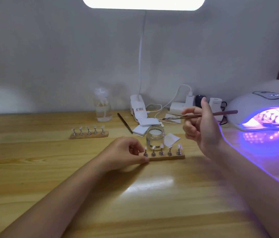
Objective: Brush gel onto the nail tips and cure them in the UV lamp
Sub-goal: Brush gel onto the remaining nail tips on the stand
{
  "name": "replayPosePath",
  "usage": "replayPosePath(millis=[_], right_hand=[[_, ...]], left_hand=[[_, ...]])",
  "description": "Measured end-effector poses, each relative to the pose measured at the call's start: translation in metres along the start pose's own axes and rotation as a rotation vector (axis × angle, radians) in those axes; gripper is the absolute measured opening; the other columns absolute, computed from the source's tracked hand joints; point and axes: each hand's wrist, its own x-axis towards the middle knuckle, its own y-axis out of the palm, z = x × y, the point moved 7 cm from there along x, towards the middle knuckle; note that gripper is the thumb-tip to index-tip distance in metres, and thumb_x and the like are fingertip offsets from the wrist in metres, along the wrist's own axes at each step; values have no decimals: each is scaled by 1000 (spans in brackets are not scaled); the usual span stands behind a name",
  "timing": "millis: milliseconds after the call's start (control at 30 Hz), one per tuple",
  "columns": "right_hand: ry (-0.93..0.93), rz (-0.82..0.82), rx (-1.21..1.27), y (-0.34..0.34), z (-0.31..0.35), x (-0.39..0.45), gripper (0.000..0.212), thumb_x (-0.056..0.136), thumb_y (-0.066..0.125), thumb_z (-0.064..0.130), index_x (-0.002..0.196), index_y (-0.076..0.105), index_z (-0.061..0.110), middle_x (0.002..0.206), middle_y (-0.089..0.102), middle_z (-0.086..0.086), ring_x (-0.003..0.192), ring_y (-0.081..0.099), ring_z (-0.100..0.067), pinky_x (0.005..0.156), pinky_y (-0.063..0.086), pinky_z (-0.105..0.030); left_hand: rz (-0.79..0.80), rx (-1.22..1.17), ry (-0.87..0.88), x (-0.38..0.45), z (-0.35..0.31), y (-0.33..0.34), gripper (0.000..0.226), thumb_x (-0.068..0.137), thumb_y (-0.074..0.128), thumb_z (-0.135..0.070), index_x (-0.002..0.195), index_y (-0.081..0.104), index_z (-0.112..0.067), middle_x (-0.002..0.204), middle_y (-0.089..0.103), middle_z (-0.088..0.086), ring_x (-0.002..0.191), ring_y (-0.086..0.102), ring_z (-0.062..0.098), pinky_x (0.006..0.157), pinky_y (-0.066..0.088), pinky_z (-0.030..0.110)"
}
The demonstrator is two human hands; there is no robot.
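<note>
From the head view I see a pale wooden table [49, 169] against a grey wall, with the UV lamp [263, 115] glowing violet to the right of my hands. My left hand [126, 152] pinches the end of the nail-tip strip [166, 157], while my right hand [202, 129], raised just above and right of it, grips the brush [198, 115], bristles pointing left over the glass jar [155, 137].

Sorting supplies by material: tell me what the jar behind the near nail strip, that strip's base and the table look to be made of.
Jar: clear glass by its look, see-through with glossy walls; clear plastic is possible.
Strip base, which the left hand holds: pale bare wood, matte, seemingly.
Table: wood or wood-look laminate, grain lines under a sheen that mirrors the lamp.
</note>
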Motion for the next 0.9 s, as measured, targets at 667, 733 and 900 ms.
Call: replayPosePath(millis=[667, 733, 900], right_hand=[[-193, 167, -1073, 55, 2, 38, 35, 75, 73, 25, 51, 49, 17, 55, 52, 3, 58, 51, -10, 55, 40, -25], [-196, 183, -1086, 56, 1, 38, 34, 75, 72, 25, 51, 49, 17, 53, 51, 4, 56, 50, -8, 53, 38, -22], [-182, 74, -908, 39, 16, 42, 40, 76, 71, 19, 46, 45, 18, 36, 43, 13, 41, 42, 1, 43, 34, -11]], left_hand=[[-198, -62, 62, -1, -2, 1, 16, 67, 79, -26, 80, 72, -20, 70, 57, -18, 59, 47, -3, 60, 36, 17], [-208, -74, 41, -1, 1, 1, 15, 67, 79, -27, 79, 72, -22, 71, 57, -18, 61, 46, 0, 63, 36, 21], [-190, -153, 15, 0, 6, 0, 14, 65, 79, -30, 73, 67, -32, 74, 60, -15, 60, 46, -1, 63, 37, 18]])
